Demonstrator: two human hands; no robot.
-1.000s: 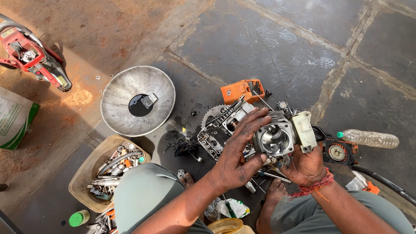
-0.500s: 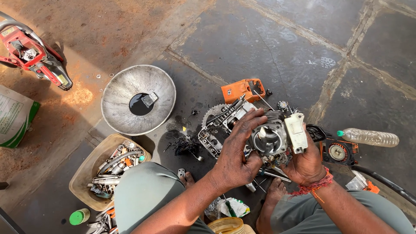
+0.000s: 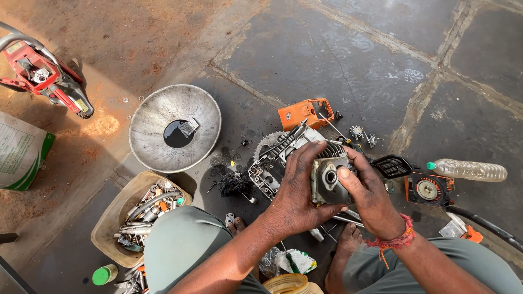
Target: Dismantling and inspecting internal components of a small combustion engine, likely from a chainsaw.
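Both hands, left hand [image 3: 298, 193] and right hand [image 3: 370, 196], grip the grey engine cylinder [image 3: 328, 179] above the stone floor [image 3: 348, 60], beside the engine casing [image 3: 275, 158].

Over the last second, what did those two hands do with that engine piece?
Both hands, left hand and right hand, turned the grey engine part: its pale side block has swung out of view, and a round port now faces up. Both kept their grip. The metal bowl, parts tray and plastic bottle stayed put.
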